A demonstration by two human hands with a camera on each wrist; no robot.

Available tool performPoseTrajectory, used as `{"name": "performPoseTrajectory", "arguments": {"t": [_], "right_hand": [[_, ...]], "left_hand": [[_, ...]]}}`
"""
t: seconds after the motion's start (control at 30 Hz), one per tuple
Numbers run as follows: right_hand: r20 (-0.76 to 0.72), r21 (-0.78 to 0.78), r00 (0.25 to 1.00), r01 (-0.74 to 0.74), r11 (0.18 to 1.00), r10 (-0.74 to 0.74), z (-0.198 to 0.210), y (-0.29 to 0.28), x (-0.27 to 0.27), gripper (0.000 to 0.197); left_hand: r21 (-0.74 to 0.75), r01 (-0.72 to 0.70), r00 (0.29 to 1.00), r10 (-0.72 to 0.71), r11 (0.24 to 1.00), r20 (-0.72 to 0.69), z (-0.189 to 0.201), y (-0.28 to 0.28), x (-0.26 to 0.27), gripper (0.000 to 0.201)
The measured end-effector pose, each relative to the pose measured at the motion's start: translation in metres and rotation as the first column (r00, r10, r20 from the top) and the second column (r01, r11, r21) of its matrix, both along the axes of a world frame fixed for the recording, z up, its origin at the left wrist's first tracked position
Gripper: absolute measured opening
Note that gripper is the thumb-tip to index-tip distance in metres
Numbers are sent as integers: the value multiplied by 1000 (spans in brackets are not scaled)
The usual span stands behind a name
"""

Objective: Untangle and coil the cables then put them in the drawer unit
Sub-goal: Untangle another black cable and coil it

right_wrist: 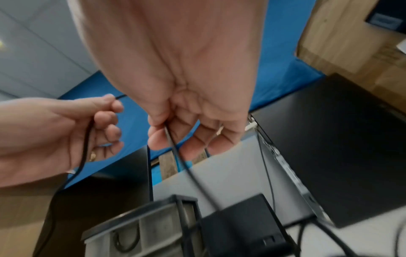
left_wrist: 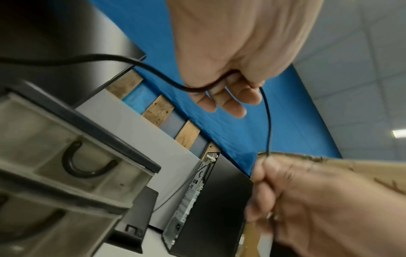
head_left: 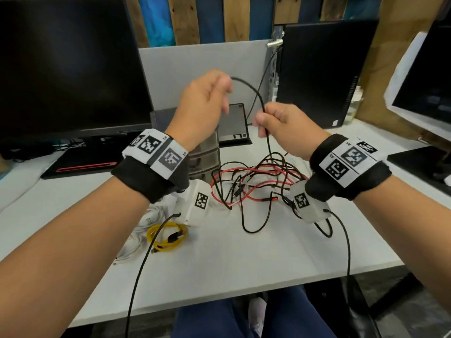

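Both hands are raised above the white desk (head_left: 219, 259) with one black cable (head_left: 253, 90) arching between them. My left hand (head_left: 207, 101) grips the cable in its curled fingers (left_wrist: 222, 97), and the cable runs on under the palm. My right hand (head_left: 278, 123) pinches the same cable (right_wrist: 173, 144) a little lower, between thumb and fingers. From there it drops into a tangle of black, red and white cables (head_left: 256, 184) on the desk. The small translucent drawer unit (head_left: 207, 154) stands behind the left wrist; a coiled black cable (left_wrist: 85, 165) shows inside one drawer.
A coiled yellow cable (head_left: 168, 236) and a loose white cable (head_left: 146, 215) lie at the front left. A monitor (head_left: 68, 67) stands at the back left, a black computer case (head_left: 324, 69) at the back right, a black box (head_left: 234, 125) between them. A laptop (head_left: 85, 162) lies left.
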State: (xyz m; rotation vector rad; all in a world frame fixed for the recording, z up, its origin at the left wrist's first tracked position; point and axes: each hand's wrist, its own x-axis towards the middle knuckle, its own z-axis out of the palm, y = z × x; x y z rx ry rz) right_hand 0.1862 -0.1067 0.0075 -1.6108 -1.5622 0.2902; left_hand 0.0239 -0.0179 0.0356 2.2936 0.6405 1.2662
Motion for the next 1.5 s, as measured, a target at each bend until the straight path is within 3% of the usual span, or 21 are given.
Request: {"name": "performPoseTrajectory", "arguments": {"t": [0.07,0.13,0.4,0.47,0.53,0.57,0.63,0.73,0.8,0.9,0.97,1.07,1.17,1.2,1.23,1.27,1.3,1.33,1.37,1.43,1.5], "right_hand": [[-49,-109,999,-20,994,15,-11,1,0,23],[-75,-209,997,-50,977,35,-22,3,1,23],[-132,-348,991,-10,937,-38,-36,4,14,27],[-185,-269,981,13,963,-65,-36,5,15,27],[-230,-212,968,50,976,-99,-32,4,14,28],[-234,-202,966,61,978,-109,-30,4,12,28],[-205,-195,972,74,978,-115,-25,3,9,28],[-240,-186,966,50,981,-95,-19,1,2,30],[-298,-180,953,-6,984,-49,-16,0,-3,34],[-412,-141,909,-135,981,66,-9,-4,-8,37],[-518,-60,841,-217,974,156,-4,-6,-10,36],[-717,94,659,-232,968,227,6,-7,-13,33],[-853,204,455,-162,965,257,13,-7,-17,28],[-867,224,426,-134,965,260,12,-4,-15,25],[-861,219,446,-106,970,243,12,-2,-15,21],[-816,184,545,-73,980,194,9,1,-13,21],[-688,121,718,-29,992,105,6,3,-11,23],[-470,42,883,20,999,3,3,2,-10,25],[-241,-42,969,50,998,-58,0,1,-8,24],[-11,-200,999,40,979,-44,-7,-3,-7,22],[-42,-293,999,-17,956,4,-14,-5,-5,26]], "left_hand": [[-124,24,975,4,992,222,3,6,0,26],[-219,29,936,50,975,348,6,10,-3,28],[-394,-100,789,314,914,528,2,31,-19,27],[-359,-177,848,327,916,416,-2,34,-20,26],[-274,-279,936,325,920,138,-7,34,-18,23],[-208,-349,936,351,914,-29,-11,33,-16,30],[-69,-441,877,413,895,-246,-15,24,-12,63],[148,-492,832,514,858,-210,-12,6,-9,93],[309,-469,799,546,828,-251,-10,3,-8,93],[448,-322,722,522,834,-454,-12,3,-4,68],[386,-206,712,408,899,-571,-19,1,0,43],[91,-30,737,83,995,-671,-34,-4,4,20],[-73,113,578,-125,991,-806,-45,-17,1,22],[-106,142,508,-164,984,-846,-48,-20,0,22],[-135,164,456,-197,977,-868,-50,-23,-1,21],[-157,183,434,-223,970,-873,-50,-26,-2,18],[-172,197,446,-244,965,-861,-49,-27,-3,16],[-174,208,484,-256,963,-837,-45,-27,-5,17],[-162,206,537,-250,965,-806,-40,-26,-6,19],[-87,170,654,-178,982,-735,-29,-21,-9,23],[23,105,756,-65,994,-651,-20,-11,-12,24]]}}
